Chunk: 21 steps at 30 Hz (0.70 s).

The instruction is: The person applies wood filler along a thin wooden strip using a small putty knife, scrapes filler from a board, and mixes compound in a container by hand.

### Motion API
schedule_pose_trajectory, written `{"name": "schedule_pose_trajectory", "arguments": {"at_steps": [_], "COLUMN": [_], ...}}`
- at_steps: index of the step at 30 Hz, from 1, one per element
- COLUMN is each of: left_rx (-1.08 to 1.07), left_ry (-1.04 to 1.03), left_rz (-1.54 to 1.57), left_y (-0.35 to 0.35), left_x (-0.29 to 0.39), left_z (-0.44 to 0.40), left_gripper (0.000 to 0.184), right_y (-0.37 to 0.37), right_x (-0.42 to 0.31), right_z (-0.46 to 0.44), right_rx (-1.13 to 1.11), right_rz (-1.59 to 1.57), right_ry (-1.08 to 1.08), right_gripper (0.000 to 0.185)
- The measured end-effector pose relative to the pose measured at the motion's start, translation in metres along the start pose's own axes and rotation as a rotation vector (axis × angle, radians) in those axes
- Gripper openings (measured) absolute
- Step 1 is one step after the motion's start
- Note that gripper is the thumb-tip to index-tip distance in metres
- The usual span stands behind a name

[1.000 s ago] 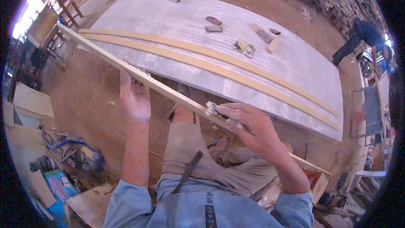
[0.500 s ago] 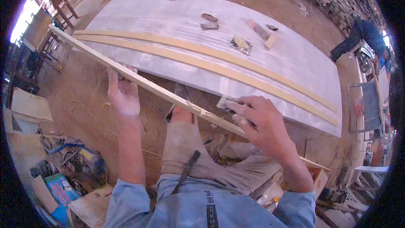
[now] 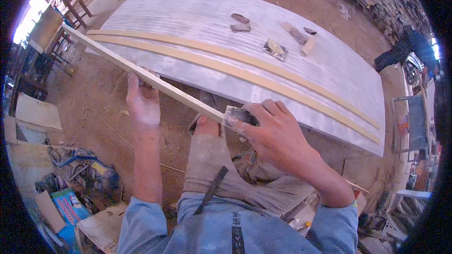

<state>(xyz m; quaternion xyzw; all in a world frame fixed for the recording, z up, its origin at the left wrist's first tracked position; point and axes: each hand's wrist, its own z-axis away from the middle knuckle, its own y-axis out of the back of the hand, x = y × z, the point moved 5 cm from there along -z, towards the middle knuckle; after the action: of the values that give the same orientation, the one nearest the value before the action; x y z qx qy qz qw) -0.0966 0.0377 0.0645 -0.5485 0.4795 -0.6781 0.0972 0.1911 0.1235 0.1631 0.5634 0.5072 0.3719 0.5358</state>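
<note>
Scraper (image 3: 241, 116), gripped in our right hand (image 3: 275, 124), fingers closed, has swung in onto the strip (image 3: 188, 98) where lumps showed, so we seem to be smoothing them, our left hand's (image 3: 143, 107) fingers curled round the strip outside the near edge of the tabletop (image 3: 165, 14).

Held strip (image 3: 186, 96) slants between legs (image 3: 203, 155) and surface (image 3: 346, 77), barring straight reach forward. Way through: above strip, between left fingers (image 3: 133, 83) and right fingers (image 3: 271, 107). Dark block (image 3: 241, 116) in right fingers sits against strip, closing that end. Legs hinder passage below. Two long strips (image 3: 254, 79) lie low along surface's near side; room above them. Farther back, gap between small scraps (image 3: 240, 27) and smeared plate (image 3: 274, 50); wood pieces (image 3: 309, 45) crowd plate's right.
</note>
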Motion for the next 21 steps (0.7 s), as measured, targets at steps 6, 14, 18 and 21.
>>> {"name": "schedule_pose_trajectory", "arguments": {"at_steps": [6, 14, 18, 21], "left_rx": [-0.033, -0.010, -0.112, -0.156], "left_ry": [0.015, -0.024, -0.004, 0.018], "left_rz": [0.024, -0.036, -0.018, -0.035], "left_y": [0.012, 0.024, 0.039, 0.041], "left_x": [-0.006, -0.005, -0.007, 0.005], "left_z": [-0.009, -0.018, -0.028, -0.027], "left_gripper": [0.051, 0.050, 0.047, 0.043], "right_y": [-0.010, -0.011, -0.021, -0.028], "right_x": [0.011, 0.028, 0.043, 0.072], "right_z": [0.028, 0.072, 0.104, 0.138], "right_rx": [-0.056, -0.122, -0.108, 0.054], "right_rz": [-0.062, -0.081, -0.077, -0.443], "right_ry": [-0.037, -0.136, -0.198, -0.342], "right_gripper": [0.043, 0.043, 0.038, 0.036]}}
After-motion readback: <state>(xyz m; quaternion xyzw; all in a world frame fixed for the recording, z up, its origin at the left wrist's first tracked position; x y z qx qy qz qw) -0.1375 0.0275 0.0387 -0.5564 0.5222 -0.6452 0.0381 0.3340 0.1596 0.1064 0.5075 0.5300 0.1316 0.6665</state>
